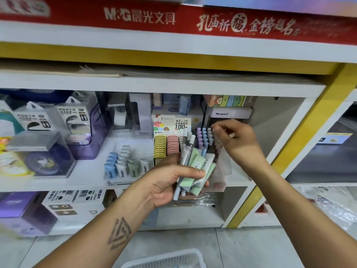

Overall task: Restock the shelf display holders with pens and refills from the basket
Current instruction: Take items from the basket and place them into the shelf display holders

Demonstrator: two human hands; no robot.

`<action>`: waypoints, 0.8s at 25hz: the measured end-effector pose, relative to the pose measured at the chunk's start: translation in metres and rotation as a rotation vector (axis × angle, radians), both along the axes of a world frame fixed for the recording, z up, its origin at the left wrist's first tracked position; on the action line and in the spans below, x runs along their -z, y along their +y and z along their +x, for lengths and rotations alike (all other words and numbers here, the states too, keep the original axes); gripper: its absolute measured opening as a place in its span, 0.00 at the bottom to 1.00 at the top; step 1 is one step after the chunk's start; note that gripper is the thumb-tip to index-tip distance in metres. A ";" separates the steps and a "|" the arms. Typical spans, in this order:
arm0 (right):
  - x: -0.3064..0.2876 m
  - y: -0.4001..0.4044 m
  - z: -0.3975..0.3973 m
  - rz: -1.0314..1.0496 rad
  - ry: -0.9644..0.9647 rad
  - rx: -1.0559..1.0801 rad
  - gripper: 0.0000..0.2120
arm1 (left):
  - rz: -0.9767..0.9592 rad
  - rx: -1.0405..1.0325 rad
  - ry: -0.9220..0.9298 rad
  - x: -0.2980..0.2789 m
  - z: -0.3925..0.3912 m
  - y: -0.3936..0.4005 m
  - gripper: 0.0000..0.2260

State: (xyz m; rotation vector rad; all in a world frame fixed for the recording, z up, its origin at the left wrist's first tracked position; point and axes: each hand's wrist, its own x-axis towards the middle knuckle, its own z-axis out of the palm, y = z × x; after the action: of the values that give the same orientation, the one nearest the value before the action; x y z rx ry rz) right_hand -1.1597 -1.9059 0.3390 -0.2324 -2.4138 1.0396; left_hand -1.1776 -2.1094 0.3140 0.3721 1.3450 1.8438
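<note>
The person's left hand (173,178) is clamped round a fistful of pens and refill packs (195,167), pale green, white and blue, held up in front of the middle shelf (239,183) so that the bundle hides the lower part of the display behind it. The right hand (234,138) reaches over the clear pen holder (222,171) near the shelf's right end, fingertips pinched together above the rows of lilac and blue pen caps (203,136); whether anything sits between those fingers I cannot tell, the hand being blurred.

Just left of the pen holder stands a lead refill display (170,144) with yellow and pink cases in rows, under a card reading 0.7 HB. Further left along the shelf a clear tray of erasers (123,163) in blue, white and green sits near the front edge, and beyond that are boxed power banks (67,120) and a purple clear case (48,157) at the left end.

The white mesh basket (166,259) stands on the floor below, between the two forearms, only its rim showing. A red M&G banner (139,16) runs across the top.
</note>
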 end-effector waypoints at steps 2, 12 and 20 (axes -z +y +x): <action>-0.011 -0.013 0.008 -0.287 -0.101 -0.136 0.18 | -0.030 0.006 0.002 0.000 0.002 0.002 0.14; -0.024 -0.011 0.008 -0.747 0.070 0.047 0.12 | -0.118 0.050 -0.093 0.006 0.008 0.006 0.21; -0.020 0.005 0.023 -0.255 0.261 -0.015 0.05 | -0.149 -0.047 -0.110 0.002 -0.011 -0.024 0.10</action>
State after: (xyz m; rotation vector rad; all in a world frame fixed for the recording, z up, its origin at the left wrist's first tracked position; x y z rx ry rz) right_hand -1.1363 -1.9012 0.3593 -0.1535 -2.0543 1.2988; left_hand -1.1888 -2.1339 0.3125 0.1601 1.4149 1.7623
